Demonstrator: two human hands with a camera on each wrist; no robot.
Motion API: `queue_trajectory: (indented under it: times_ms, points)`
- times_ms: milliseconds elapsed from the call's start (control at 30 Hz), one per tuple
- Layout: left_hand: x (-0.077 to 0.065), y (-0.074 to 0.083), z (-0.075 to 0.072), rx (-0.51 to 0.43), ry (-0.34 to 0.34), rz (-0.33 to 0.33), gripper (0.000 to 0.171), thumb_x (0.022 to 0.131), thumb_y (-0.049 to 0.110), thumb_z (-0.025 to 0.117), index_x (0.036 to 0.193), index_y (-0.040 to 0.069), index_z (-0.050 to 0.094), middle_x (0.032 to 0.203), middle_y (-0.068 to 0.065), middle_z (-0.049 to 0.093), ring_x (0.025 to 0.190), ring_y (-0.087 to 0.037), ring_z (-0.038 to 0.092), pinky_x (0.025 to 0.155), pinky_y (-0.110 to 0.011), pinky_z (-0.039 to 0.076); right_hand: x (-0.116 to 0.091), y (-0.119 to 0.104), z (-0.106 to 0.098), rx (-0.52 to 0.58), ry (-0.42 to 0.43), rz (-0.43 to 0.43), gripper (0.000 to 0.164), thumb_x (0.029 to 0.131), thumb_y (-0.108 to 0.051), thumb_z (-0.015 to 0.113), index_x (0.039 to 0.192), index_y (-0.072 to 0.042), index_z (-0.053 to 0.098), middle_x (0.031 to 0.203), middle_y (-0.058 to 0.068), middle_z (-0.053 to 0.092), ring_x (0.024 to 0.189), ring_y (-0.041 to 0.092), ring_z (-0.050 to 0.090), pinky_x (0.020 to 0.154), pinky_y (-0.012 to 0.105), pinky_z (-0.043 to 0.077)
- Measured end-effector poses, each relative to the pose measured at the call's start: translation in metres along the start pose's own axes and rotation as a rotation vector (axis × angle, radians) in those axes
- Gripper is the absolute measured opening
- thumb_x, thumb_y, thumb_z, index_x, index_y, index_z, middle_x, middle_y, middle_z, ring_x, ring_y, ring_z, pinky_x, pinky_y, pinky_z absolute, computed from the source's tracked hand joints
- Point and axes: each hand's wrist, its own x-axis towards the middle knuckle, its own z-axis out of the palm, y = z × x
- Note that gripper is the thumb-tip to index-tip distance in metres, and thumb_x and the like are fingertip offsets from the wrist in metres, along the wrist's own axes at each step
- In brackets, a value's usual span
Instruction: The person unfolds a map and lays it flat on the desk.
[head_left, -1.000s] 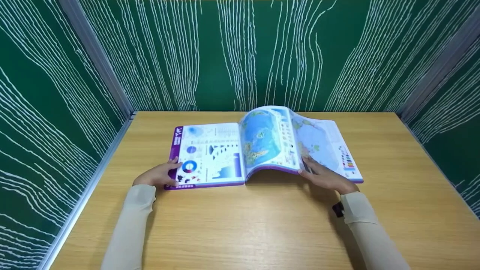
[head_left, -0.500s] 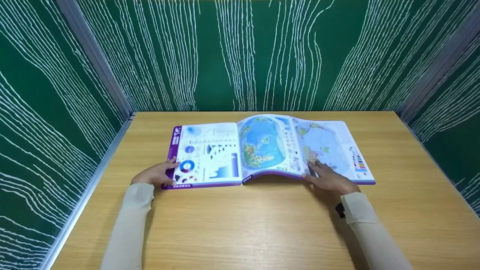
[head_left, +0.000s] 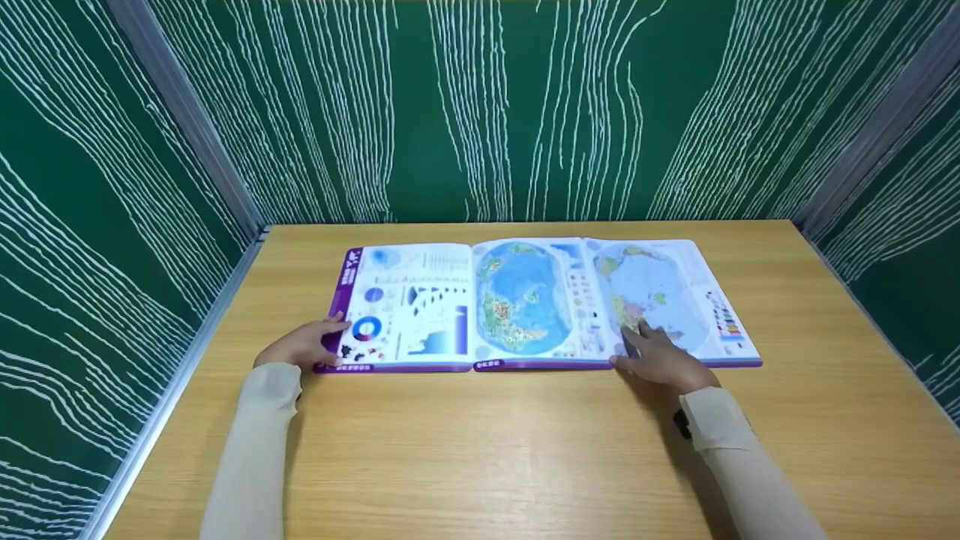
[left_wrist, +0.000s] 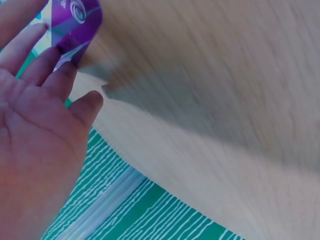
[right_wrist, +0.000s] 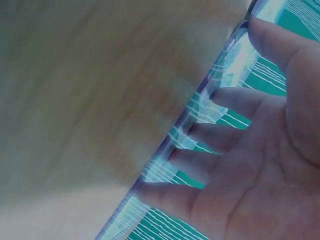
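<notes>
A wide atlas-like book with purple edges lies unfolded on the wooden table, showing three panels side by side. Charts cover its left panel; world maps fill the middle and right ones. My left hand touches the left purple border, fingers spread near the front corner. In the left wrist view, fingertips of that hand reach the purple corner. Across the right panel's front edge rests my right hand, its fingers extended onto the map. The right wrist view has this hand with nearly straight fingers along the book's edge.
The wooden table extends in front of the book and to both sides. Green panels with wavy white lines stand behind and at the sides, joined by grey metal posts.
The raised, curved middle panel has come down flat on the table. The book's right end has spread rightward, its left end slid slightly left; each hand has moved slightly outward.
</notes>
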Motion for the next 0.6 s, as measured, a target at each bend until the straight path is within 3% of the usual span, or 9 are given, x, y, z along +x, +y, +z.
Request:
queue_trajectory:
  times_ms: [100, 267, 467, 600]
  points:
    - [-0.0001, -0.0011, -0.0004, -0.025, 0.013, -0.034, 0.073, 0.09, 0.006, 0.063, 0.151, 0.027, 0.029, 0.163, -0.01, 0.007, 0.137, -0.038, 0.024, 0.11, -0.051, 0.033, 0.0006, -0.0037, -0.0014, -0.004, -0.007, 0.048, 0.081, 0.095, -0.053, 0.049, 0.154, -0.009, 0.016, 0.159, 0.026, -0.004, 0.141, 0.054, -0.008, 0.106, 0.075, 0.005]
    - [0.0023, -0.002, -0.0013, -0.063, 0.019, -0.055, 0.07, 0.093, 0.008, 0.06, 0.151, 0.03, 0.029, 0.164, -0.004, 0.004, 0.147, -0.039, 0.007, 0.118, -0.06, 0.014, 0.0029, -0.0056, -0.0021, -0.025, -0.013, 0.074, 0.081, 0.094, -0.053, 0.05, 0.154, -0.008, 0.017, 0.158, 0.027, -0.002, 0.141, 0.055, -0.007, 0.107, 0.074, 0.005]
    - [0.0066, -0.002, -0.0034, -0.095, 0.034, -0.049, 0.069, 0.093, 0.007, 0.06, 0.151, 0.029, 0.03, 0.164, -0.005, 0.003, 0.147, -0.039, 0.007, 0.118, -0.06, 0.014, 0.003, -0.008, -0.0014, -0.039, 0.001, 0.074, 0.082, 0.094, -0.052, 0.051, 0.153, -0.006, 0.019, 0.157, 0.03, 0.002, 0.14, 0.057, -0.004, 0.107, 0.074, 0.008]
    - [0.0077, -0.0011, -0.0047, -0.091, 0.028, -0.056, 0.069, 0.093, 0.008, 0.06, 0.15, 0.03, 0.029, 0.163, -0.009, -0.004, 0.148, -0.04, -0.004, 0.118, -0.062, 0.007, 0.0009, -0.0103, -0.0006, -0.034, 0.003, 0.073, 0.081, 0.095, -0.051, 0.05, 0.153, -0.006, 0.018, 0.157, 0.031, 0.002, 0.139, 0.058, -0.003, 0.107, 0.075, 0.008]
